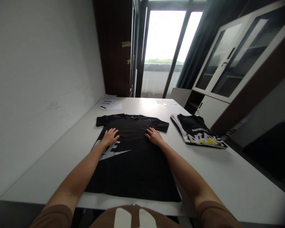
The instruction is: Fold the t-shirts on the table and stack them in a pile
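A black T-shirt [135, 171] with a light grey print lies spread out on the white table, its collar toward the window and its hem near me. My left hand [110, 137] rests flat on the shirt's left side, fingers spread, over the upper part of the print. On the right side, below the sleeve, my right hand [154, 136] lies palm down with its fingers stretched out. Both sleeves lie out to the sides. My left hand and forearm cover part of the lettering.
A stack of folded shirts [197, 129], the top one black with white and yellow print, sits on the table [68, 152] to the right. Papers [109, 103] lie at the far left, with more sheets [166, 101] at the far edge. A wall [42, 79] borders the left; a cabinet [213, 85] stands right.
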Demonstrator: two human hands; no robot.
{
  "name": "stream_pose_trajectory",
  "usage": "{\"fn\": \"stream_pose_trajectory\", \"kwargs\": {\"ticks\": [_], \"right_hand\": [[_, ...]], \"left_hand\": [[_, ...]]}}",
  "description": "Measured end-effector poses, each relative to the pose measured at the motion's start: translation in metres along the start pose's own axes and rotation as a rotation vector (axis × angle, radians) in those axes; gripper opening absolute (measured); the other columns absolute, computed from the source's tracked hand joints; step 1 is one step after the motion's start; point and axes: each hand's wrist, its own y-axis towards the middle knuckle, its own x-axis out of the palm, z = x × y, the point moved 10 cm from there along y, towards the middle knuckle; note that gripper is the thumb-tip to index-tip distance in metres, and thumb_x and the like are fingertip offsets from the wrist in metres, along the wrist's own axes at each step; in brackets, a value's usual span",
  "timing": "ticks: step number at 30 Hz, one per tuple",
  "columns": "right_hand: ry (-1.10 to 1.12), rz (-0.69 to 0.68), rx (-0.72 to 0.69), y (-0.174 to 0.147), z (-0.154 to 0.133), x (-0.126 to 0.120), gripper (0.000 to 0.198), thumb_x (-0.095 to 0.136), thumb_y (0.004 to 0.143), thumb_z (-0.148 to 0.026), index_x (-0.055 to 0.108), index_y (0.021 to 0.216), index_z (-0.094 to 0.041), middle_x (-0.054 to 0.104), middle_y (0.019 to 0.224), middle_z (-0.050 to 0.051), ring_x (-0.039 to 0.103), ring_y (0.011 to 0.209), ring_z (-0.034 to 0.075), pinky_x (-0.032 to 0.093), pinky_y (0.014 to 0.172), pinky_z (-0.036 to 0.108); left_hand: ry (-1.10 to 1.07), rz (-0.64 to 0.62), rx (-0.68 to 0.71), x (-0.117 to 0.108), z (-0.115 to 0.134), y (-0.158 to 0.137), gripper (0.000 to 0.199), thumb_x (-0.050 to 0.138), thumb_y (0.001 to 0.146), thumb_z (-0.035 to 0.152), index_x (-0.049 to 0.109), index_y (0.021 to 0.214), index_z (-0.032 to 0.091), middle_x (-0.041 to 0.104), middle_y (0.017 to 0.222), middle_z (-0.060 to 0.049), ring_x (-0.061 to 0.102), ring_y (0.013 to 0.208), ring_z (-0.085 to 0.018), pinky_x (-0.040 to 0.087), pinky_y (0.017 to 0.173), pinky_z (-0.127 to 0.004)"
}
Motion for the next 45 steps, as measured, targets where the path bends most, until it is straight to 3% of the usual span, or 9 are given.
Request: {"fn": "stream_pose_trajectory", "kwargs": {"ticks": [33,40,45], "right_hand": [[0.019,0.009,0.018,0.007,0.002,-0.001,0.06,0.043,0.106,-0.058,0.044,0.157,-0.027,0.033,0.164,0.008,0.024,0.154,0.028,0.02,0.124,0.046],[0.054,0.11,0.002,0.01,0.01,-0.014,0.049,0.05,0.104,-0.049,0.058,0.147,-0.025,0.048,0.156,0.006,0.04,0.146,0.023,0.029,0.121,0.036],[0.137,0.212,0.008,0.004,0.019,-0.033,0.037,0.045,0.105,-0.041,0.069,0.129,-0.026,0.064,0.138,0.003,0.058,0.127,0.021,0.042,0.11,0.031]], "left_hand": [[-0.02,-0.02,-0.011,-0.001,0.002,0.0,0.06,0.041,0.102,0.056,0.046,0.153,0.026,0.034,0.166,-0.009,0.026,0.154,-0.031,0.02,0.123,-0.057],[-0.028,-0.017,-0.007,-0.002,0.003,-0.001,0.059,0.042,0.102,0.055,0.046,0.153,0.026,0.034,0.166,-0.008,0.025,0.154,-0.032,0.02,0.123,-0.056],[-0.038,-0.017,-0.003,-0.001,0.003,-0.001,0.06,0.042,0.102,0.055,0.046,0.153,0.026,0.034,0.166,-0.009,0.025,0.154,-0.032,0.02,0.123,-0.056]]}}
